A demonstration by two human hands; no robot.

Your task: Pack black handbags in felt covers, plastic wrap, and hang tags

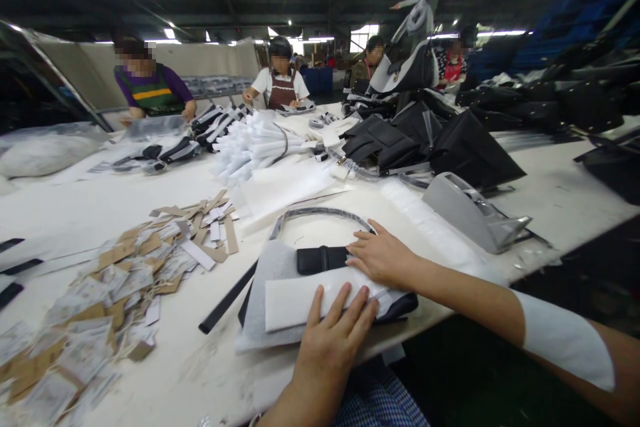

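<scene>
A dark handbag lies at the table's near edge, partly covered by white tissue paper. Its plastic-wrapped handle arches away from me. Across the bag's front rests a strip of white foam sheet, below a black strap tab. My left hand lies flat on the foam strip with fingers spread. Beside it, my right hand rests over the bag's right side near the tab, fingers extended. A black strap sticks out to the left of the bag.
Hang tags and small packets spread over the left side. A grey tape dispenser stands at the right. Behind are a bundle of white foam strips and piled black bags. Several people work across the table.
</scene>
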